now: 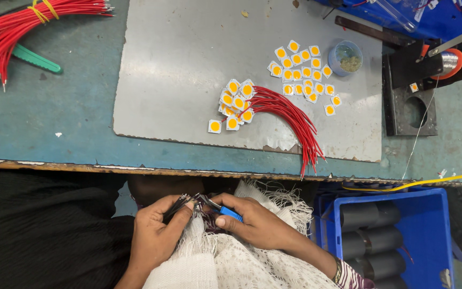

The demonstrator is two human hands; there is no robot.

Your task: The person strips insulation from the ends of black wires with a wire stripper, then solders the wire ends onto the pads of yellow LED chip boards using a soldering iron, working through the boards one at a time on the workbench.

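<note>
Below the table edge, over a white lace cloth (241, 265) on my lap, my left hand (153, 233) grips a small bundle of thin black wires (180, 204). My right hand (252, 219) holds a small tool with a blue handle (230, 213) whose metal tip meets the wire ends. On the grey mat (177, 59) above lie several square white chips with round yellow centres (303, 69). A second cluster of such chips (236, 104) has red wires (290, 115) attached, fanning toward the table's front edge.
A large bundle of red wires (12, 32) tied with yellow bands lies at the far left beside a green tool (36, 59). A small clear cup (345, 56) and a solder spool (447, 61) stand at right. A blue crate (391, 235) holds dark cylinders.
</note>
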